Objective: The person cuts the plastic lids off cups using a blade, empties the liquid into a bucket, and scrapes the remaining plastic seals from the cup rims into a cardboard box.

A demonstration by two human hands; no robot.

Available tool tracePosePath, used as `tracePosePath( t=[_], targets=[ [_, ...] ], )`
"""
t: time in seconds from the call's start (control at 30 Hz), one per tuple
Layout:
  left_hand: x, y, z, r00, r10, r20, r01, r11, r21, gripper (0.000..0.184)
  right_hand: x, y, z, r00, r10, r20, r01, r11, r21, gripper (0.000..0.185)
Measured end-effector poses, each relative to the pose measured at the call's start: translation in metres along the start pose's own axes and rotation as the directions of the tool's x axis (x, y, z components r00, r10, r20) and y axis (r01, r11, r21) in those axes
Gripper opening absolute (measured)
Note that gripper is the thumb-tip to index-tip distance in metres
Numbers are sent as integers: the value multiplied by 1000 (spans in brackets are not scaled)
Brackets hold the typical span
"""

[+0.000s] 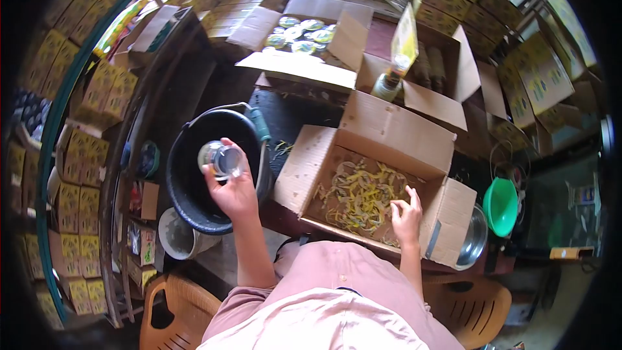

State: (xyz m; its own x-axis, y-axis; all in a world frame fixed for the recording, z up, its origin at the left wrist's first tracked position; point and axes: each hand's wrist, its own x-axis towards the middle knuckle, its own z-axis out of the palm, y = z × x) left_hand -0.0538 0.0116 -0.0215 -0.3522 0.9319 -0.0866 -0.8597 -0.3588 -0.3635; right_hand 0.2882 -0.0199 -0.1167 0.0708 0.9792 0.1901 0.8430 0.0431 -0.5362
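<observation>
My left hand (234,196) is raised over a large black bucket (175,181), its fingers wrapped around a small clear plastic cup (223,159). Light shines through the cup's wall, and I cannot tell what is inside. Above the right side of an opened cardboard box (394,123) hovers my right hand (407,215), fingers loosely bent and apart, with nothing visible in them. Inside the box lies a loose heap of yellow and greyish strips (363,194), just left of that hand.
Behind stands a carton (295,68) of lidded cups, beside a box with a bottle (387,84). A green basin (500,207) and metal bowl (475,240) sit at right. A white bucket (178,233) is below the black one. Stacked cartons (81,155) line the left shelves.
</observation>
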Motion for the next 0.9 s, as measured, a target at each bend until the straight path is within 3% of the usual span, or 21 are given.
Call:
tracePosePath(
  t=[0.03, 0.1, 0.27, 0.37, 0.4, 0.47, 0.5, 0.53, 0.57, 0.6, 0.63, 0.7, 0.73, 0.77, 0.8, 0.87, 0.9],
  targets=[
    [8, 22, -14, 990, 30, -135, -43, 995, -93, 44, 0, -2, -2, 999, 34, 24, -34, 999, 3, 7],
    [12, 39, -30, 982, 81, -169, -90, 995, -46, 39, 5, -13, -16, 988, 53, 146, -46, 997, -56, 8],
    [6, 30, -17, 968, -28, -251, -48, 955, -292, 42, 9, -14, -10, 999, 13, 37, -10, 998, -67, 10],
    [5, 26, -16, 968, -19, -249, -49, 963, -266, 42, 12, -29, -18, 997, 8, 72, -5, 999, -32, 10],
    [6, 27, -18, 972, -9, -234, -45, 974, -221, 42, 14, -20, -17, 974, 25, 227, -5, 996, -88, 10],
    [8, 29, -24, 979, 11, -203, -38, 991, -128, 43, 16, -23, -21, 957, 50, 286, -20, 994, -107, 17],
    [8, 27, -25, 981, 89, -175, -85, 996, 33, 43, 16, -28, -24, 947, 64, 316, -29, 993, -116, 21],
    [8, 24, -26, 978, 161, -133, -134, 972, 192, 44, 12, -38, -23, 985, 37, 171, -13, 990, -138, 37],
    [7, 19, -25, 971, 224, -81, -184, 921, 342, 44, 10, -36, -20, 992, 29, 127, -14, 993, -119, 41],
    [2, 11, -16, 989, 111, -98, -84, 965, 250, 45, 8, -32, -14, 996, 22, 82, -13, 995, -100, 45],
    [-2, 2, -11, 999, 39, -35, -27, 957, 290, 46, 8, -30, -10, 999, 14, 35, -11, 997, -80, 50],
    [-8, -12, -10, 990, -112, 84, 73, 924, 374, 48, 12, -38, -18, 995, 48, 93, -53, 997, 53, 46],
    [-9, -15, -13, 941, -296, 166, 194, 870, 454, 51, 15, -40, -23, 992, 49, 121, -59, 994, 88, 44],
    [-14, -29, -9, 969, -227, 101, 134, 821, 555, 53, 17, -42, -25, 988, 50, 148, -68, 990, 121, 42],
    [-18, -40, -13, 968, -216, 130, 66, 715, 696, 54, 19, -42, -24, 998, -20, 62, 9, 985, 173, 34],
    [-26, -60, -14, 940, -278, 198, -75, 398, 914, 56, 21, -56, -31, 987, 85, 135, -137, 886, 443, 30],
    [-30, -67, -18, 942, -286, 175, -82, 307, 948, 58, 23, -61, -35, 975, 131, 180, -210, 802, 559, 28]
  ],
)
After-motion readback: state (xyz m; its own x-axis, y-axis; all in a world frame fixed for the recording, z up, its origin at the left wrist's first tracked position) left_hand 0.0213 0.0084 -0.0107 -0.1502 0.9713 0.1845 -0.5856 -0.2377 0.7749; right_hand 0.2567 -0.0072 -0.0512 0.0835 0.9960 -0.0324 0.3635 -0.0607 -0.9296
